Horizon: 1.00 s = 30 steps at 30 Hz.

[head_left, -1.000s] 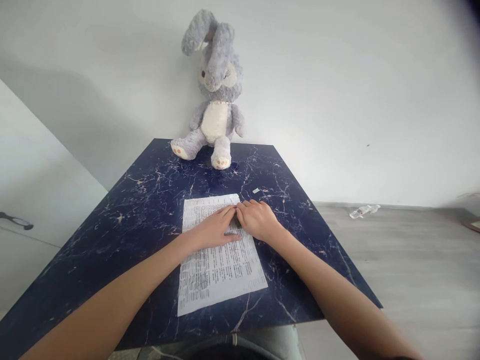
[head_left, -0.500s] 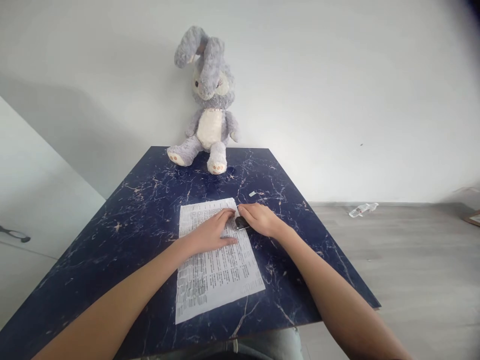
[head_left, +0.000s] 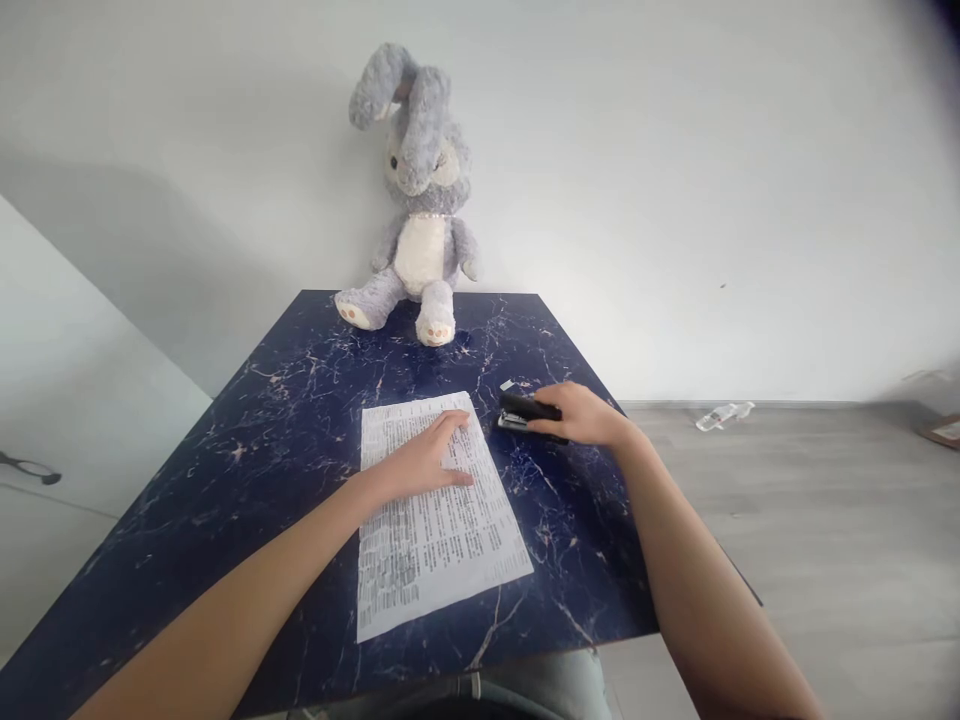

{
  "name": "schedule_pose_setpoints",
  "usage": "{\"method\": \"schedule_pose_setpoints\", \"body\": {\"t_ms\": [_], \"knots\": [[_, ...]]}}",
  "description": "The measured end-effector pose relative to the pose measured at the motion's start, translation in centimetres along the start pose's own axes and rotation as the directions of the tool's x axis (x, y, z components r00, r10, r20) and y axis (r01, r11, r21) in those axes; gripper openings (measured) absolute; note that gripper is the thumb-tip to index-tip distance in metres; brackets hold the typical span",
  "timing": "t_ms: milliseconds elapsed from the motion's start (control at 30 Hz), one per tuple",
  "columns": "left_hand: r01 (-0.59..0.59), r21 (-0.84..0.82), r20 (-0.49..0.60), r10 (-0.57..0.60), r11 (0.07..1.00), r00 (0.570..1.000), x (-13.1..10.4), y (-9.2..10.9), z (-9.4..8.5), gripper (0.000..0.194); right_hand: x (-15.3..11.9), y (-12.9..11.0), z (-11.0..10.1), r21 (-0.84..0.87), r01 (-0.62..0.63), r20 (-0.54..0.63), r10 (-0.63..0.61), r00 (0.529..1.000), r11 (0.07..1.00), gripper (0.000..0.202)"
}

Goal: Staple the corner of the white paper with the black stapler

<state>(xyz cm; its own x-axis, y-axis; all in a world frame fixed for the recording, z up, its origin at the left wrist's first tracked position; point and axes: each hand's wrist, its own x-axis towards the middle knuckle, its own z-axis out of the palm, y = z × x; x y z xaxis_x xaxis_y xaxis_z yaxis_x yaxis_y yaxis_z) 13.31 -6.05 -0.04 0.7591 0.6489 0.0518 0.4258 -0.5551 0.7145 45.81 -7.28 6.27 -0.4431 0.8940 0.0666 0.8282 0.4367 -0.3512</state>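
Note:
Printed paper (head_left: pixel 450 545) lies flat on the dark blue marbled table (head_left: pixel 300 420), its long side slanting slightly. On its upper part rests my left hand (head_left: pixel 431 460), fingers and thumb spread over the text. To the right of the sheet, apart from it, my right hand (head_left: pixel 577 412) grips a black stapler (head_left: pixel 525 406) from its rear end. The stapler's front points left toward the paper, and its metal part shows under the top arm. Just beyond the stapler lies a small pale strip (head_left: pixel 507 385), too small to name.
A grey plush rabbit (head_left: pixel 420 250) sits at the table's far edge against the wall (head_left: pixel 637 200). Clear plastic packaging (head_left: pixel 724 416) lies on the wooden floor (head_left: pixel 787 520) to the right. A white panel with a dark handle (head_left: pixel 30 467) stands at the left.
My right hand has moved right and slightly away with the stapler, off the paper's upper right edge. My left hand has stayed almost still on the sheet.

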Motion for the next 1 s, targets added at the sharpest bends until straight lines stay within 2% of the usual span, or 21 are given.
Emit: {"method": "schedule_pose_setpoints", "body": {"t_ms": [67,133,167,200,267,300,333,367,433,567,667,733,800,867,900,933,1000], "knots": [[-0.043,-0.032,-0.092,0.04,0.999,0.995,0.0,0.3,-0.4,0.079,0.5,-0.6,0.7,0.071,-0.149,-0.196,0.16,0.968,0.986,0.035],[-0.116,-0.079,-0.292,0.088,0.99,0.952,-0.1,0.5,-1.3,0.044,1.4,-2.2,2.1,0.175,-0.211,-0.293,0.256,0.921,0.962,0.036],[-0.14,-0.098,-0.43,0.085,0.985,0.899,-0.2,0.5,-1.8,0.026,1.9,-3.4,3.1,0.196,-0.205,-0.297,0.257,0.92,0.959,0.036],[-0.149,-0.106,-0.571,0.062,0.983,0.818,-0.4,0.4,-2.4,0.021,2.4,-4.7,4.1,0.178,-0.182,-0.283,0.227,0.932,0.967,0.034],[-0.101,-0.089,-0.788,-0.008,0.991,0.616,-0.7,-0.2,-3.6,0.034,3.5,-7.3,6.2,0.106,-0.124,-0.249,0.147,0.957,0.987,0.032],[-0.064,-0.071,-0.844,-0.026,0.995,0.535,-0.9,-0.6,-4.1,0.038,3.9,-8.5,7.1,0.071,-0.098,-0.228,0.112,0.967,0.993,0.031],[-0.037,-0.064,-0.873,-0.038,0.997,0.486,-1.0,-1.1,-4.6,0.041,4.3,-9.5,7.8,0.053,-0.08,-0.216,0.09,0.972,0.995,0.03],[-0.021,-0.072,-0.886,-0.054,0.997,0.46,-1.1,-1.5,-4.8,0.042,4.5,-10.3,8.3,0.039,-0.067,-0.205,0.074,0.976,0.997,0.029],[-0.006,-0.111,-0.881,-0.095,0.994,0.464,-1.1,-2.0,-5.1,0.043,4.6,-11.0,8.8,0.026,-0.055,-0.191,0.059,0.98,0.998,0.029],[-0.014,-0.164,-0.834,-0.131,0.986,0.535,-0.8,-2.1,-4.8,0.043,2.5,-9.9,7.9,-0.001,-0.064,-0.169,0.062,0.984,0.998,0.028],[-0.049,-0.186,-0.813,-0.126,0.981,0.569,-0.6,-1.8,-4.5,0.04,-1.2,-7.7,6.7,-0.022,-0.099,-0.163,0.095,0.982,0.995,0.027],[-0.057,-0.193,-0.805,-0.125,0.979,0.58,-0.5,-1.7,-4.5,0.039,-3.8,-5.8,5.9,-0.005,-0.161,-0.167,0.158,0.973,0.987,0.027],[-0.057,-0.205,-0.803,-0.134,0.977,0.58,-0.4,-1.9,-4.5,0.039,-5.8,-3.8,5.0,0.049,-0.206,-0.147,0.211,0.966,0.977,0.033],[-0.068,-0.263,-0.795,-0.176,0.962,0.58,-0.3,-2.4,-4.6,0.04,-6.7,-1.7,4.0,0.16,-0.198,-0.099,0.216,0.971,0.967,0.043],[-0.08,-0.327,-0.774,-0.218,0.942,0.595,-0.2,-2.7,-4.6,0.042,-6.6,-0.7,3.5,0.211,-0.191,-0.102,0.216,0.971,0.959,0.049],[-0.093,-0.41,-0.731,-0.265,0.907,0.629,-0.1,-3.1,-4.7,0.044,-6.2,0.2,3.0,0.239,-0.188,-0.128,0.222,0.967,0.953,0.054],[-0.129,-0.602,-0.589,-0.329,0.788,0.738,-0.1,-3.7,-4.9,0.048,-4.3,1.6,2.7,0.206,-0.187,-0.229,0.233,0.945,0.961,0.055]]}}
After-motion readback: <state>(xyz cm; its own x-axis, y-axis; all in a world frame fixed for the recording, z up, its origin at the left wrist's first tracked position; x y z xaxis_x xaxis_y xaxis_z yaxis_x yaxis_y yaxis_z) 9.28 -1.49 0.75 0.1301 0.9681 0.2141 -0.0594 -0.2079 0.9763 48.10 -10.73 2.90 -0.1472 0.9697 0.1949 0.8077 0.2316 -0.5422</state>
